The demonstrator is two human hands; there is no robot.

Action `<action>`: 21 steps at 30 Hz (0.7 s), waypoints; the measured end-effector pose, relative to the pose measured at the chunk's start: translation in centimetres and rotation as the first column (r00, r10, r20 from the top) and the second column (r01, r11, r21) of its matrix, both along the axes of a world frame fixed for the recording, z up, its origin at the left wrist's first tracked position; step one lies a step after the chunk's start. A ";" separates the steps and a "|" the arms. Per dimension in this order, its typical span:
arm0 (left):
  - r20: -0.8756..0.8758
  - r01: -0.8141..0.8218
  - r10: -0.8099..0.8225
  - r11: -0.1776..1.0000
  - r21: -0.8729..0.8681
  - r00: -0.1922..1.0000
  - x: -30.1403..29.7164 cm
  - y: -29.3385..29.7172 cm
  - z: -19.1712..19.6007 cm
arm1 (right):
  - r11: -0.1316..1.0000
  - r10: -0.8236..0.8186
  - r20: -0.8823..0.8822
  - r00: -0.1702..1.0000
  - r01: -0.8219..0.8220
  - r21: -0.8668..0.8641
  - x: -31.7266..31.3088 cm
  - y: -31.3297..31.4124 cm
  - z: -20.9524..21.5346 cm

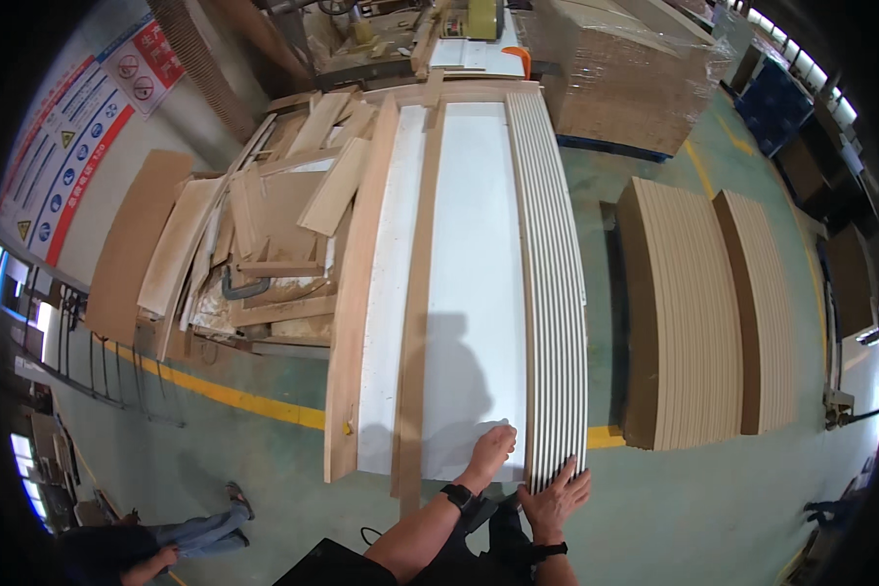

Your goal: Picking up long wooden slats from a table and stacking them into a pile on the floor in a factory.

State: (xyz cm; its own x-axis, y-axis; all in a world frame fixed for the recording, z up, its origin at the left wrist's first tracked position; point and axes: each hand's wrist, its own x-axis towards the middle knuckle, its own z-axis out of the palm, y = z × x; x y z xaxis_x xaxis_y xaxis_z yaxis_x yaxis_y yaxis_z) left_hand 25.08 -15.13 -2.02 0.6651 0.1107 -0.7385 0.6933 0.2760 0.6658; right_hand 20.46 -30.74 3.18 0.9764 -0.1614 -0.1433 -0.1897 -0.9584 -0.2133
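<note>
My left hand (493, 451) is closed above the near end of a wide white panel (474, 215). A small pale bit shows at its fingertips, too small to name. My right hand (554, 498) rests with fingers apart on the near end of a row of narrow boards (555, 293). These boards stand on edge, pressed side by side, with pale edges and dark gaps, along the panel's right side. A long brown wooden strip (422, 293) runs along the panel's left. Beyond it lie a narrower white strip (386, 293) and a light wooden plank (352, 371).
A heap of wood offcuts (293, 215) with a C-clamp (244, 285) lies at left. Two stacks of brown boards (689, 313) stand on the floor at right. A plastic-wrapped pallet load (625, 78) is at far right. Another person (166, 547) is at lower left.
</note>
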 end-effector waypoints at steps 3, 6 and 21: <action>0.076 0.105 -0.097 0.988 -0.109 0.992 0.4 -2.3 0.2 | 0.999 -0.011 -0.083 0.996 0.014 0.037 0.1 0.0 -0.4; 0.173 0.141 -0.123 0.985 -0.099 0.977 1.1 -3.0 0.8 | 0.999 -0.005 -0.080 0.997 0.008 0.039 0.1 -0.1 0.2; 0.247 0.239 0.523 0.085 -0.967 0.816 14.3 -7.6 9.4 | 0.996 -0.067 -0.325 0.943 0.081 0.030 -4.9 -2.7 26.5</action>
State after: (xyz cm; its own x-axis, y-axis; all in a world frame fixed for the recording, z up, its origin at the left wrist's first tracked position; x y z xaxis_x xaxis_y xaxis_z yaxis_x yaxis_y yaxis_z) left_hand 39.35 -22.71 7.42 0.9582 -0.2688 0.0982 0.2802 0.9508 -0.1324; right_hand 15.61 -33.46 29.66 0.8618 -0.2184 -0.4578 -0.3256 -0.9303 -0.1691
